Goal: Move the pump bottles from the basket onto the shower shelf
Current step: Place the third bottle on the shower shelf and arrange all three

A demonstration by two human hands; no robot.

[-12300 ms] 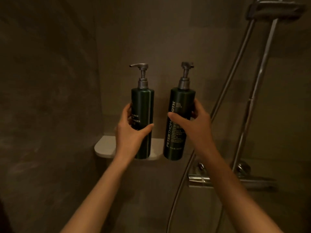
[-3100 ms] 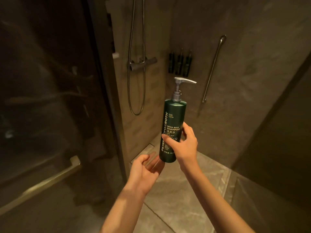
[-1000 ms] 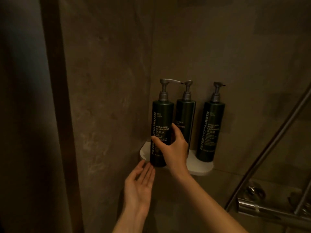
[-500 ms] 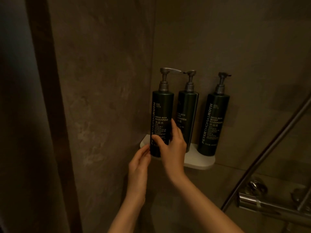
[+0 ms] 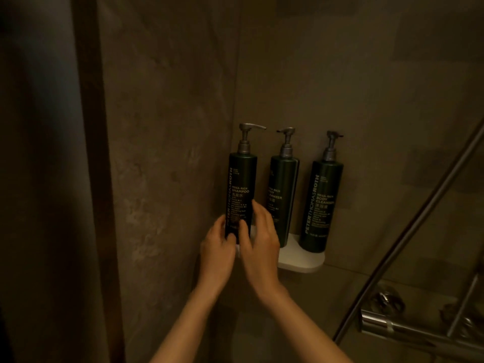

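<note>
Both hands, left hand (image 5: 218,244) and right hand (image 5: 262,239), grasping shampoo bottle (image 5: 241,189) on shower shelf (image 5: 301,260).

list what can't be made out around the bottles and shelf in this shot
- Base of the shampoo bottle, head view: both hands, left hand and right hand, cover it, so whether it sits flat on the shelf is unclear.
- Small label print: blurred and dim.
- Middle bottle: label partly turned away.
- Basket: out of frame.

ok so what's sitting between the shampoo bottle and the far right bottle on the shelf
One more pump bottle, the middle body cleanser, stands upright on the white shelf between the shampoo bottle and the right body cleanser, as the head view shows.
</note>
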